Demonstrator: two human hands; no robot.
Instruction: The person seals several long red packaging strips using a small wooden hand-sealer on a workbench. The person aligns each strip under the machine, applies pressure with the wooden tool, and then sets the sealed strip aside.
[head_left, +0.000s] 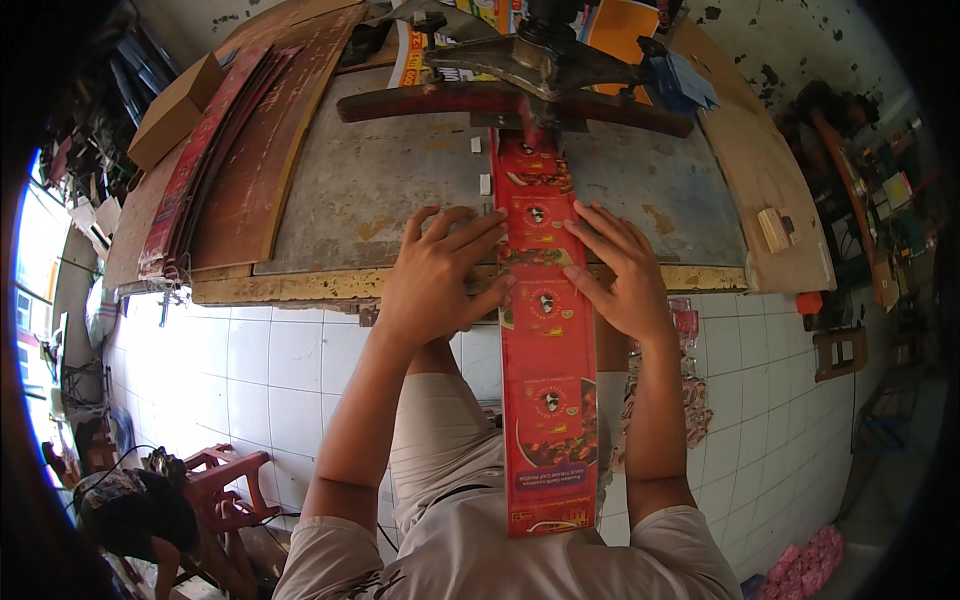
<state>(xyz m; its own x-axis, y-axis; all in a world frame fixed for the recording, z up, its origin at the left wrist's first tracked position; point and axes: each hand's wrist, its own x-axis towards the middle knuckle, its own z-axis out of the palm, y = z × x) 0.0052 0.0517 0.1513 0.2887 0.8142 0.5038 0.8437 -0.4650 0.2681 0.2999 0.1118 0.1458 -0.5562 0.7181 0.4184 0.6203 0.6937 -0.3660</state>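
A long, narrow red printed strip (548,345) with food pictures and round emblems runs from beneath the press toward my body. Its near part hangs over the table's front edge, above my lap. My left hand (438,268) lies against the strip's left edge, fingers extended and thumb touching the side. Along the right edge rests my right hand (622,268), fingers stretched out and thumb on the strip. Neither hand is closed around it. Whether it is one sheet or a stack, I cannot tell. A dark metal press (520,75) with a wide crossbar hides the strip's far end.
Two small white blocks, one of them a nearer block (485,184), sit left of the strip. Long reddish boards (205,170) and a cardboard box (178,108) lie at left. A wooden block (776,230) is at right. Another person (150,520) bends near a red stool (222,482) at lower left.
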